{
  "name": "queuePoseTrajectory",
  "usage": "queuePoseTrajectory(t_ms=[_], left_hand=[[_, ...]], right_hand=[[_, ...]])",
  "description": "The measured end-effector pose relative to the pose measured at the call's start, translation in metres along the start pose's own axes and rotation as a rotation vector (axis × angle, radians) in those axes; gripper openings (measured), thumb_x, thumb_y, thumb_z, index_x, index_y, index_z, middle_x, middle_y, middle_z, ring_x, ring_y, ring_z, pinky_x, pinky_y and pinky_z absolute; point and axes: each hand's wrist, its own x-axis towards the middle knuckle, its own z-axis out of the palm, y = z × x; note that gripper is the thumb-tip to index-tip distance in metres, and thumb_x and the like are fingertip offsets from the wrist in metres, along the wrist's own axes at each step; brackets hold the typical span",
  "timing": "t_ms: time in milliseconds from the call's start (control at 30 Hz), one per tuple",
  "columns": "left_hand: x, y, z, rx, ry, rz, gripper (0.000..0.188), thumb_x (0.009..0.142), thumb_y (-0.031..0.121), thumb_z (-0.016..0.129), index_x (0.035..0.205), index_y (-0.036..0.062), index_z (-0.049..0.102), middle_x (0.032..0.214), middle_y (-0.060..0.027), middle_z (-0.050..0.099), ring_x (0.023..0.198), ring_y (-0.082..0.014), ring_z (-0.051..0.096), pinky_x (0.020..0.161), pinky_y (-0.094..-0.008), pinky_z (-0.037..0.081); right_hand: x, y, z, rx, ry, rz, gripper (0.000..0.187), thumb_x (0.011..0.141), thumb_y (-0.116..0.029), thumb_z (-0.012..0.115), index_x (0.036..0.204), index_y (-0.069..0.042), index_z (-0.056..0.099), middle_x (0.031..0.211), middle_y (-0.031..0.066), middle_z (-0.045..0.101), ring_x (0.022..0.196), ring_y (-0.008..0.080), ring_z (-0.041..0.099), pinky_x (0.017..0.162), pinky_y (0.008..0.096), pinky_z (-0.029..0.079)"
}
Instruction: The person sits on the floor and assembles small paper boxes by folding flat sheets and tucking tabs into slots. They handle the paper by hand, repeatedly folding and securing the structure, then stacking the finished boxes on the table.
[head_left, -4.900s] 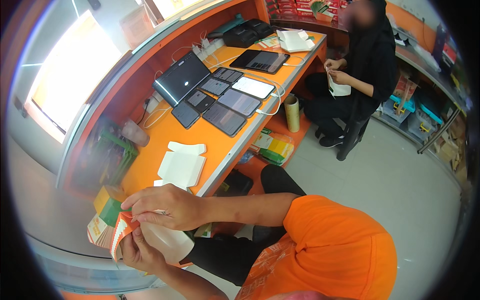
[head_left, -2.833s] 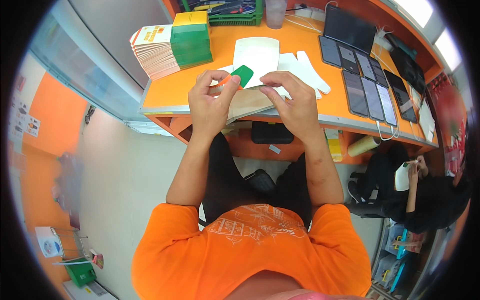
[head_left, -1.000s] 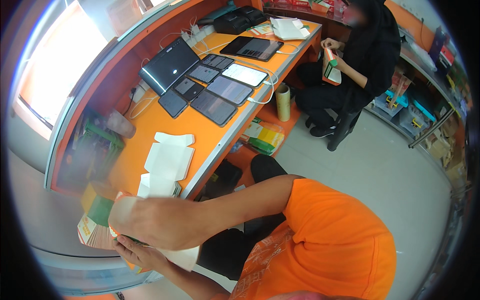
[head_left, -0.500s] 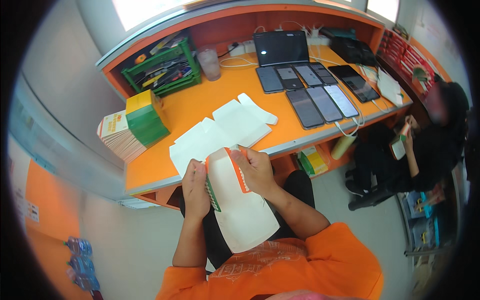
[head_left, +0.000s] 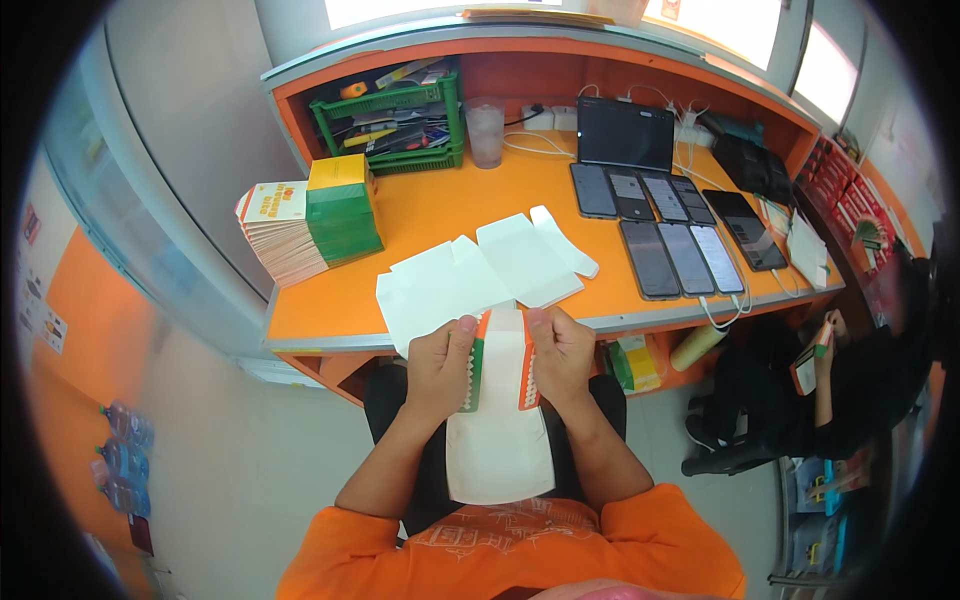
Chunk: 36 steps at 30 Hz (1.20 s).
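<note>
Above my lap I hold a partly folded cardboard box (head_left: pixel 500 455), plain white inside, with its flat lid panel hanging toward me. My left hand (head_left: pixel 438 372) is closed on its left side, thumb on top, beside a green scalloped flap. On the right side, my right hand (head_left: pixel 562 358) grips the board next to an orange scalloped flap. Both side walls stand up; the undersides and most fingers are hidden. Just beyond the hands, a flat unfolded white carton (head_left: pixel 440 285) lies on the orange desk (head_left: pixel 420 210), reaching its front edge.
Nested cartons (head_left: pixel 340 215) stand at the desk's left, before a green crate (head_left: pixel 390 125) of tools and a plastic cup (head_left: pixel 486 135). Several phones (head_left: pixel 650 255) with cables and a laptop (head_left: pixel 625 135) fill the right. A person in black (head_left: pixel 860 350) sits at right, holding a similar box.
The box has turned from a slant to straight in front of me, and both hands hold its sides more evenly. My view has shifted left; the desk things appear further right.
</note>
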Motion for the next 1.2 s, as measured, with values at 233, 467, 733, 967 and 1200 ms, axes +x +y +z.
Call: queuePoseTrajectory(t_ms=[233, 467, 733, 967, 1200], left_hand=[[-0.001, -0.002, -0.007, -0.046, -0.131, 0.045, 0.048, 0.107, 0.031, 0.052, 0.078, -0.0046, 0.066, 0.064, -0.0061, 0.062, 0.061, -0.0101, 0.052, 0.058, -0.0315, 0.044], [0.018, -0.029, -0.024, 0.669, 0.140, 0.628, 0.049, 0.107, 0.023, 0.051, 0.064, -0.0011, 0.053, 0.058, -0.0083, 0.050, 0.056, -0.0102, 0.045, 0.050, -0.0372, 0.038], [0.058, -0.015, -0.039, -0.341, 0.562, 0.435, 0.053, 0.110, 0.043, 0.040, 0.112, -0.0049, 0.063, 0.097, -0.0062, 0.068, 0.077, -0.0107, 0.063, 0.071, -0.0253, 0.051], [0.069, 0.023, -0.070, -1.142, -0.023, -0.158, 0.059, 0.106, 0.055, 0.036, 0.113, 0.0011, 0.059, 0.093, -0.0095, 0.065, 0.070, -0.0172, 0.064, 0.063, -0.0296, 0.054], [0.146, 0.030, -0.146, -0.584, -0.203, 0.248, 0.046, 0.106, 0.044, 0.045, 0.113, 0.0008, 0.062, 0.093, -0.0121, 0.066, 0.082, -0.0171, 0.063, 0.071, -0.0337, 0.053]], right_hand=[[-0.003, -0.019, -0.008, -0.064, 0.014, -0.108, 0.047, 0.098, -0.014, 0.067, 0.060, -0.001, 0.043, 0.052, 0.0004, 0.047, 0.052, 0.0057, 0.035, 0.046, 0.0282, 0.029], [0.012, -0.017, -0.003, 0.676, -0.123, 0.311, 0.056, 0.108, -0.048, 0.042, 0.115, 0.003, 0.064, 0.094, 0.0109, 0.072, 0.085, 0.0127, 0.065, 0.076, 0.0289, 0.050], [-0.015, -0.012, 0.014, 1.119, -0.588, 0.829, 0.083, 0.104, -0.067, 0.024, 0.160, -0.006, 0.020, 0.160, 0.0134, 0.035, 0.146, 0.0271, 0.036, 0.119, 0.0445, 0.032], [0.016, -0.022, 0.000, 0.735, -0.985, 0.473, 0.087, 0.096, -0.052, 0.062, 0.161, -0.009, 0.024, 0.157, 0.0143, 0.037, 0.143, 0.0270, 0.040, 0.116, 0.0405, 0.032], [0.102, -0.084, 0.056, -0.357, -1.011, -0.429, 0.099, 0.077, -0.039, 0.082, 0.159, -0.014, 0.032, 0.146, 0.0218, 0.045, 0.134, 0.0378, 0.047, 0.113, 0.0418, 0.037]])
